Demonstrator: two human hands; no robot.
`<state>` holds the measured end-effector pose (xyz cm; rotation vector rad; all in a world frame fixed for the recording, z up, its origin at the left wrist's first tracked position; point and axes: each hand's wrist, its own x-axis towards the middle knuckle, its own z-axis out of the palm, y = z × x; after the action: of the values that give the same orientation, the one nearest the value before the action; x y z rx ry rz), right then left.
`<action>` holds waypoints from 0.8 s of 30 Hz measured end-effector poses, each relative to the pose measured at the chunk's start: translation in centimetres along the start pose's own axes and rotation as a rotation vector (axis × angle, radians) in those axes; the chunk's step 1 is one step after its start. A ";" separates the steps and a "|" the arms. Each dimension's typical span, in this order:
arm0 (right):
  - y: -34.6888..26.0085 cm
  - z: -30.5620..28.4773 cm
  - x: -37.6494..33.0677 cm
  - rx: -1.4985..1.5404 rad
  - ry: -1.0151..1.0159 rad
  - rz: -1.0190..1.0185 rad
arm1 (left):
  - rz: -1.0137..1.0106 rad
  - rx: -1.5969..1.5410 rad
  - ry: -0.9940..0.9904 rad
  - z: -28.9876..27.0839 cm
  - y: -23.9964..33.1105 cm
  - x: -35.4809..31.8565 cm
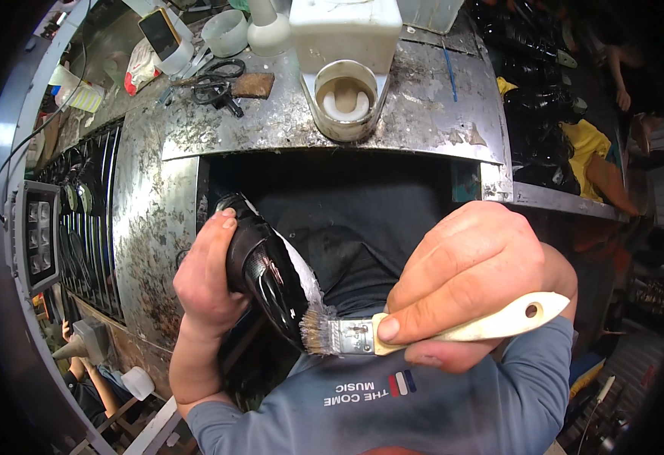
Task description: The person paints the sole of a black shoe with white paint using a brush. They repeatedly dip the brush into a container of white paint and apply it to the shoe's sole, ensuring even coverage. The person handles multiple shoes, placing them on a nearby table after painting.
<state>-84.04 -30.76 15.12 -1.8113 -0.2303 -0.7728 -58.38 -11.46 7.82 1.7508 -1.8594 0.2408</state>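
Note:
My left hand [212, 273] is closed around a glossy black shoe [275, 277], held tilted over my lap. A whitish coating [302, 267] runs along the shoe's underside edge. In my right hand [468, 280] is a flat paintbrush [353, 336] with a pale handle that has a hole near its end. The brush's bristles touch the shoe's lower end beside the white area. My right thumb presses on the handle just behind the metal band, with the fingers wrapped over it. Part of the shoe lies hidden behind my left fingers.
On the worn metal bench [256, 125] stands a white plastic dispenser [345, 45] with an open cup in front. Scissors [218, 80], a brown block [253, 85] and a phone [159, 34] lie left of it. Black shoes [540, 106] fill the right rack; other people's arms show at both sides.

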 end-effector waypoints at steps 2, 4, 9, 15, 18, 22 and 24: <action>-0.1 -0.2 0.3 -0.007 -0.005 -0.009 | -0.061 -0.060 -0.013 0.1 0.3 0.1; -0.3 -0.4 0.8 -0.011 -0.013 -0.021 | -0.113 -0.100 -0.034 0.0 0.8 0.1; -0.5 -0.6 1.5 -0.041 0.018 -0.062 | -0.267 -0.307 -0.116 -0.2 1.8 -0.2; -0.7 -0.9 2.6 -0.079 0.037 -0.077 | -0.504 -0.609 -0.255 -0.1 3.9 -0.6; -0.5 -0.8 2.9 -0.091 0.057 -0.085 | -0.569 -0.708 -0.386 -0.4 4.2 -0.4; 0.2 -0.9 3.1 -0.127 0.048 -0.115 | -0.472 -0.743 -0.445 -1.0 4.7 0.8; 0.8 -1.0 3.2 -0.138 0.048 -0.145 | -0.438 -0.803 -0.436 -1.1 4.6 0.8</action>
<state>-81.52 -32.61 16.63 -1.9193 -0.2855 -0.9530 -62.45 -10.96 10.27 1.6069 -1.4452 -0.9857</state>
